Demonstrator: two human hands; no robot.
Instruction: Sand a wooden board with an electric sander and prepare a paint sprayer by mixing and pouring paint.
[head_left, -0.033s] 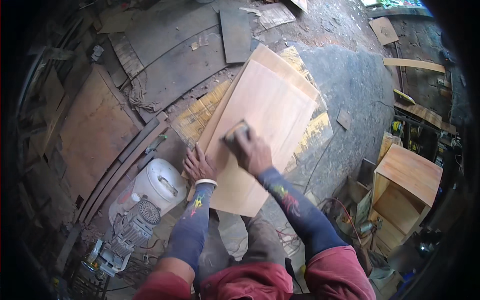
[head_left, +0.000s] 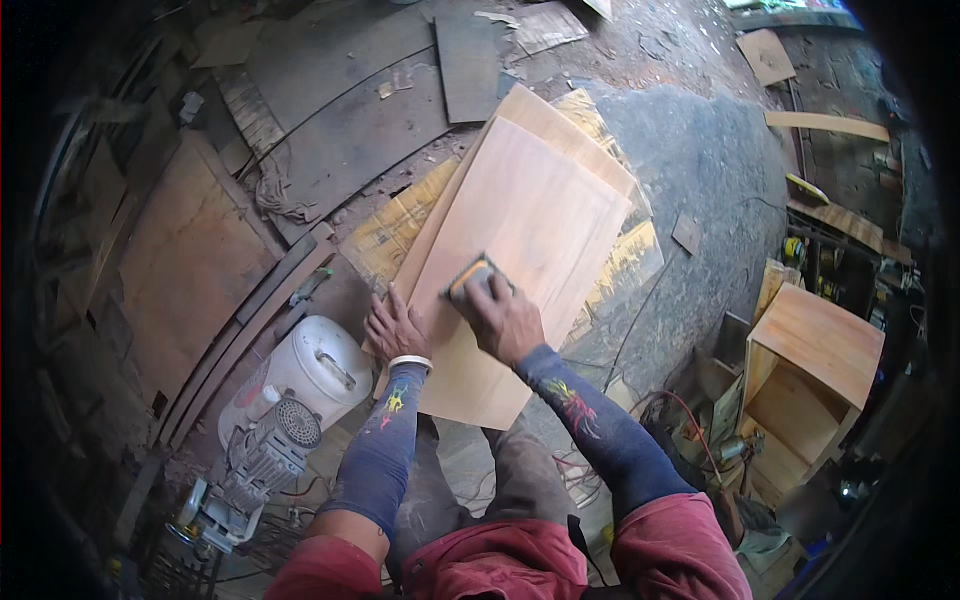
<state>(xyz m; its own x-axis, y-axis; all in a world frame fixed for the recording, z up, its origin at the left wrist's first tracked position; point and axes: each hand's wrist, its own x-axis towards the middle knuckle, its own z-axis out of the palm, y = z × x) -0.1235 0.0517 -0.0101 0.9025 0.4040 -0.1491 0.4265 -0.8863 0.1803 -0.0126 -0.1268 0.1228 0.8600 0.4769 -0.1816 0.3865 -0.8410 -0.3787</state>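
A pale plywood panel (head_left: 540, 220) lies tilted on a stack of other boards in front of me. My right hand (head_left: 505, 318) presses a small sanding block (head_left: 470, 275) with an orange edge flat on the panel's near half, fingers wrapped over it. My left hand (head_left: 393, 328) rests spread on the panel's left edge, holding it down. Both forearms wear dark blue sleeves with coloured prints.
A white plastic bucket (head_left: 318, 368) stands left of my knees, with a grey power tool (head_left: 262, 455) beside it. Brown boards (head_left: 190, 260) lie to the left. An open wooden cabinet box (head_left: 810, 375) sits at the right. Offcuts, cables and a grey concrete floor (head_left: 710, 170) surround the stack.
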